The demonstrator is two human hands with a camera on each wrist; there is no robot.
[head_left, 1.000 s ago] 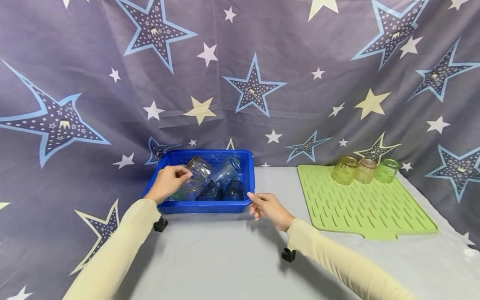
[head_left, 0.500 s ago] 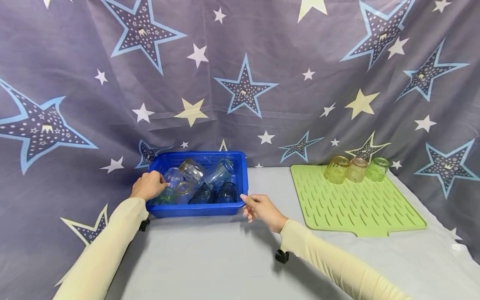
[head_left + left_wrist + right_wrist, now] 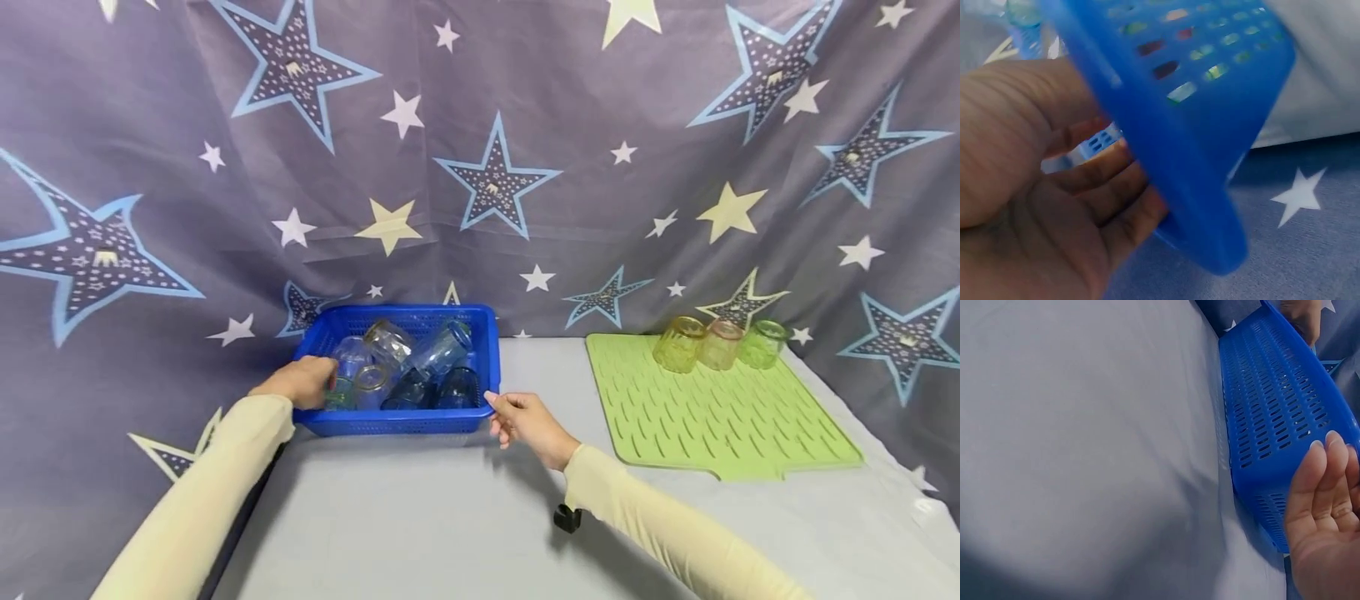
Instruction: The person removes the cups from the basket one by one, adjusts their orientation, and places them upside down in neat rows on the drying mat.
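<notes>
A blue perforated plastic basket (image 3: 397, 423) stands against the curtain, left of centre in the head view. Inside it lie several drinking glasses, among them a light blue glass (image 3: 444, 350), an amber-tinted glass (image 3: 390, 342) and a dark blue glass (image 3: 459, 388). My left hand (image 3: 303, 382) grips the left rim; in the left wrist view its fingers (image 3: 1125, 212) curl under the lip and the thumb goes over to the inner side. At the front right corner, my right hand (image 3: 531, 423) holds the rim, thumb on top and the other fingers below against the outer wall.
A green ridged drying mat (image 3: 720, 425) lies at the right. Along its back edge a yellow glass (image 3: 678, 346), a pink glass (image 3: 722, 345) and a green glass (image 3: 763, 345) stand upside down. A star-patterned curtain (image 3: 480, 267) closes off the back and left of the white-covered table (image 3: 420, 517).
My left hand has left the space over the glasses and moved left and down onto the basket's left rim, which it now grips. The right hand keeps its hold on the corner.
</notes>
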